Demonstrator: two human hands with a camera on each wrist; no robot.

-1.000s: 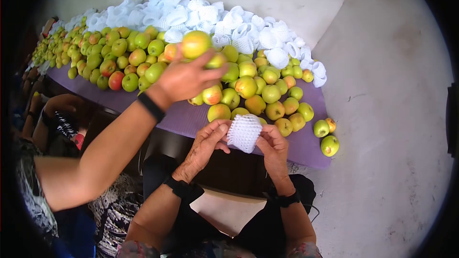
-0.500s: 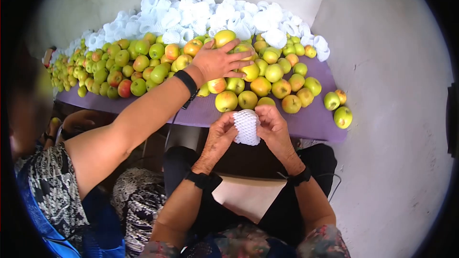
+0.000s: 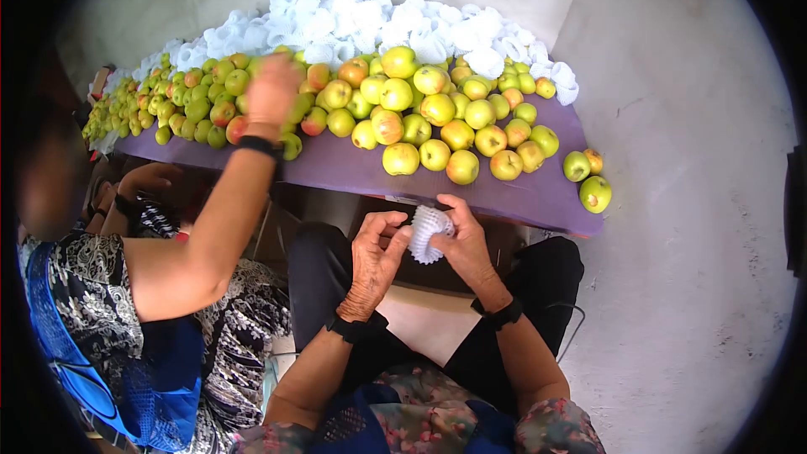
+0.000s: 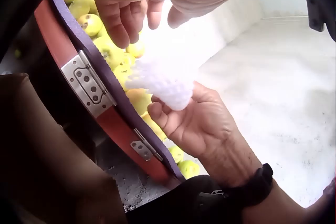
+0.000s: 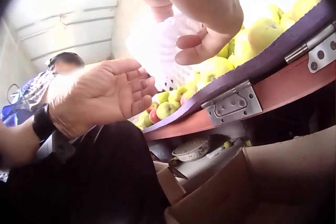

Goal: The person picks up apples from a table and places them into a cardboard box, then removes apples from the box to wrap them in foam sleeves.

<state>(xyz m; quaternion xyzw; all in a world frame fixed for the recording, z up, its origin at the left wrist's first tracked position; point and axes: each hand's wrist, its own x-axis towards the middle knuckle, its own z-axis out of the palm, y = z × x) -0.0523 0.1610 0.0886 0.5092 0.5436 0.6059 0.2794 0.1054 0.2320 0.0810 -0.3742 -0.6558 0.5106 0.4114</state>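
Observation:
My right hand (image 3: 464,245) pinches a white foam net sleeve (image 3: 429,235) between thumb and fingers, in front of the table's near edge. The left wrist view shows this foam net sleeve (image 4: 170,87) washed out by glare, with its narrow end at the right fingertips. Beside it, my left hand (image 3: 376,259) has loosely bent fingers, its fingertips close to the net's left side. The right wrist view has the left hand (image 5: 107,95) palm up with nothing in it. Beyond both hands, yellow-green apples (image 3: 435,154) lie heaped on the table.
Many more foam nets (image 3: 336,21) are piled behind the apples along the wall. A purple mat (image 3: 538,193) covers the table, whose red edge carries metal hinges (image 5: 233,103). At the left, another person's arm (image 3: 223,219) reaches over the apples. A cardboard box (image 5: 220,182) stands below the table.
Both hands held the net earlier; the left has let go and the right has turned it. The other person's hand has left the middle apples and moved left along the heap.

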